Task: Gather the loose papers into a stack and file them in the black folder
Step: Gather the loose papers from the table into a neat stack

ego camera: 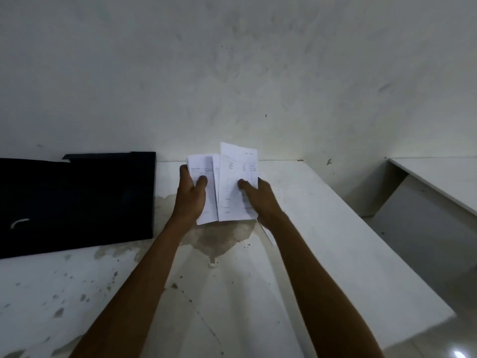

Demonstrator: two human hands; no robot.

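Both of my hands hold white printed papers upright above the middle of the white table. My left hand grips the left sheets, thumb on the front. My right hand grips the larger right sheets, which overlap the left ones and stick up higher. The sheets are uneven at the top. One sheet's corner hangs below my right wrist. The black folder lies open and flat on the table to the left, its metal clip showing near the left edge.
The tabletop is stained and cracked in front of me. A white wall rises just behind the table. To the right, past a gap, stands a second white desk. The table's right edge drops to a glossy floor.
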